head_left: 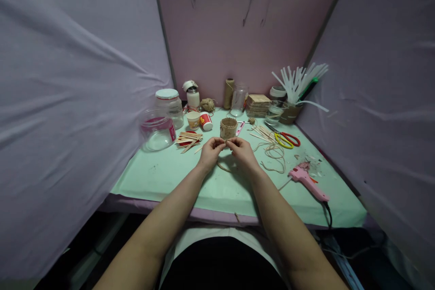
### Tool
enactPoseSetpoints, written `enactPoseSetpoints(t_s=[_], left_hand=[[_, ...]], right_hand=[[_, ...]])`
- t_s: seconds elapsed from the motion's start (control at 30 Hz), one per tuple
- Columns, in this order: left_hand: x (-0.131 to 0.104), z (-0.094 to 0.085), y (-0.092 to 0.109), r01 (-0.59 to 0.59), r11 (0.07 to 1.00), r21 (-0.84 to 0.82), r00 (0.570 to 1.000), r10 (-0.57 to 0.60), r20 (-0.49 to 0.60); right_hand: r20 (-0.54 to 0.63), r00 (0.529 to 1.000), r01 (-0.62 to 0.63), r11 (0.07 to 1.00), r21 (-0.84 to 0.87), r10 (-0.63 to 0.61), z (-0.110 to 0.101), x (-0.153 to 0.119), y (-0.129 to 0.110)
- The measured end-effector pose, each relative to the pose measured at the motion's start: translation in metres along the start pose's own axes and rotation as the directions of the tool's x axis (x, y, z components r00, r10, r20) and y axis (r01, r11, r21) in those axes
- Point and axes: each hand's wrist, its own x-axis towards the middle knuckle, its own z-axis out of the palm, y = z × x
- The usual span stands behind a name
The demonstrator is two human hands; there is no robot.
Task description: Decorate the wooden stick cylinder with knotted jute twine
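Observation:
My left hand and my right hand meet fingertip to fingertip above the middle of the table, both pinched closed. Between them is a piece of jute twine, part of which curves down below the hands; its held end is mostly hidden by my fingers. Just beyond my fingertips a small round twine-covered pot stands upright, with a braided-looking rim. Loose strands of twine lie to the right of my right hand. Left of my left hand is a pile of wooden sticks.
At right lie a pink glue gun, scissors and thin sticks. Glue sticks stand in a pot behind. Clear jars, paper cups, a twine ball and stacked wooden squares line the back and left.

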Motion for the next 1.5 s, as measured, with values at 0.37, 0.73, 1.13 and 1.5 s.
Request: enactPoseSetpoints(t_s=[0.37,0.73,1.13,1.5], left_hand=[[-0.003,-0.001,0.001,-0.124,0.945,0.303,0.992,0.121,0.028],[-0.002,-0.003,-0.008,-0.051,0.955,0.291,0.997,0.067,-0.044],[0.003,-0.004,-0.01,-0.064,0.983,0.172,0.996,0.075,-0.055],[-0.001,-0.002,-0.008,0.171,0.98,0.104,0.979,-0.18,0.091]], right_hand=[[-0.096,0.995,-0.004,0.999,-0.041,0.0,-0.001,0.004,0.005],[-0.18,0.982,-0.04,0.997,0.065,0.051,-0.01,0.009,0.007],[0.008,0.998,0.057,0.998,0.002,-0.057,-0.006,0.0,-0.005],[-0.059,0.994,0.089,0.994,-0.062,-0.093,-0.006,0.001,-0.007]])
